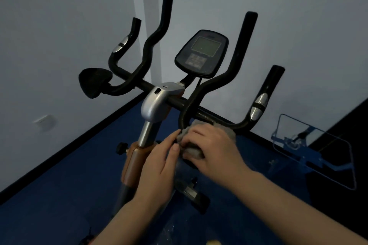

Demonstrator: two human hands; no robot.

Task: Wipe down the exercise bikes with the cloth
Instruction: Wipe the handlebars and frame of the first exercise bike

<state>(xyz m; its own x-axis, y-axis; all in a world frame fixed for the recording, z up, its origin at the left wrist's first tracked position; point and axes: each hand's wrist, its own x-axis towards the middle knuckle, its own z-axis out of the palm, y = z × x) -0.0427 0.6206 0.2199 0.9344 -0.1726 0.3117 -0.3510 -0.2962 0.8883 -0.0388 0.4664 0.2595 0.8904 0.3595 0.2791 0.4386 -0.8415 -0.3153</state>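
Note:
An exercise bike (157, 103) stands before me, with black handlebars (211, 83), a silver stem clamp and a console (202, 53) with a grey screen. A grey cloth (194, 150) is bunched over the right elbow pad of the handlebars. My right hand (217, 149) presses down on the cloth and grips it. My left hand (159, 167) lies beside it, with its fingertips touching the cloth's left edge. The pad under the cloth is mostly hidden. The matching left elbow pad (93, 81) is bare.
Blue flooring (59, 185) meets white walls along a black skirting. A blue metal frame (310, 145) stands at the right by the wall. A white wall socket (44, 122) sits low on the left wall. The bike's pedal (191, 193) is below my hands.

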